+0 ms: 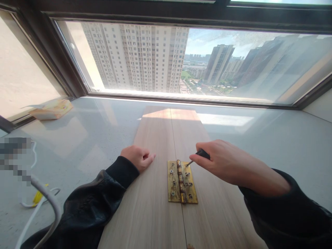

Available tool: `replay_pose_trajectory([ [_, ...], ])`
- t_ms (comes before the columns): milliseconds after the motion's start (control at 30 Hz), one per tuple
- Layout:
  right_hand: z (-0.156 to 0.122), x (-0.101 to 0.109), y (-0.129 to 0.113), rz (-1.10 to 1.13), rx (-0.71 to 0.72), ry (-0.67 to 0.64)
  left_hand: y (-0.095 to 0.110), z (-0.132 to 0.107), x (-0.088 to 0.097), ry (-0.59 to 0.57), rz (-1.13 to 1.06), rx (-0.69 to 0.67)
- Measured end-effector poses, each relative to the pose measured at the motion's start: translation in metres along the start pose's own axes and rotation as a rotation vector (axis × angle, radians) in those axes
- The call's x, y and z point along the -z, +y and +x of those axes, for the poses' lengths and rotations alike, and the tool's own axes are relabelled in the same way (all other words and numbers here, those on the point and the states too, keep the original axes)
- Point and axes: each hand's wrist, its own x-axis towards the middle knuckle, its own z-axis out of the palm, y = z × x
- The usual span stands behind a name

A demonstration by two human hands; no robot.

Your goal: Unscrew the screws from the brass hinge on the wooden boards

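Note:
A worn brass hinge (181, 181) lies open flat across the seam between two pale wooden boards (155, 131). Several cross-head screws sit in its two leaves. My right hand (223, 162) is closed around a screwdriver (203, 154) with a black handle. The tool slants down to the left, its tip at the upper screw (186, 165) of the right leaf. Curled into a fist with the thumb forward, my left hand (137, 157) rests on the left board, left of the hinge. Nothing shows in it.
The boards lie on a pale, glossy sill (280, 145) beneath a dark-framed window (181, 97). A tissue packet (52, 109) sits at the far left. Nearer on the left are white cables (53, 204) and a small yellow item (38, 195). Part of the left edge is pixelated.

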Motion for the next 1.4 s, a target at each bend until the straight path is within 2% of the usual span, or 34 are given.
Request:
replay_pose_trajectory([
  [133, 0.002, 0.0, 0.007, 0.022, 0.026, -0.019, 0.001, 0.0, 0.001, 0.0, -0.005, 0.002],
  [300, 0.004, -0.001, 0.003, -0.025, -0.112, 0.015, 0.001, 0.0, 0.0, -0.005, 0.0, 0.006],
  [400, 0.003, 0.0, -0.002, -0.038, -0.145, 0.003, 0.001, 0.0, 0.001, -0.004, 0.004, 0.001],
  [733, 0.002, 0.0, 0.0, -0.026, 0.065, 0.004, 0.001, -0.001, 0.002, -0.014, 0.011, 0.008],
  [900, 0.003, 0.0, 0.003, 0.004, 0.102, 0.026, 0.001, 0.0, 0.002, -0.006, 0.011, 0.003],
  [1067, 0.009, -0.003, 0.0, 0.082, 0.013, 0.119, 0.001, 0.0, 0.003, -0.007, 0.012, 0.0],
  [1167, 0.009, -0.005, 0.0, 0.003, -0.079, 0.147, 0.001, -0.001, 0.003, 0.002, 0.01, -0.006],
  [1267, 0.007, -0.004, -0.002, -0.078, -0.108, 0.136, 0.001, -0.002, 0.002, 0.013, 0.007, -0.008],
  [1400, 0.004, -0.002, -0.005, -0.067, -0.117, 0.098, 0.0, -0.002, 0.002, 0.015, 0.001, -0.018],
])
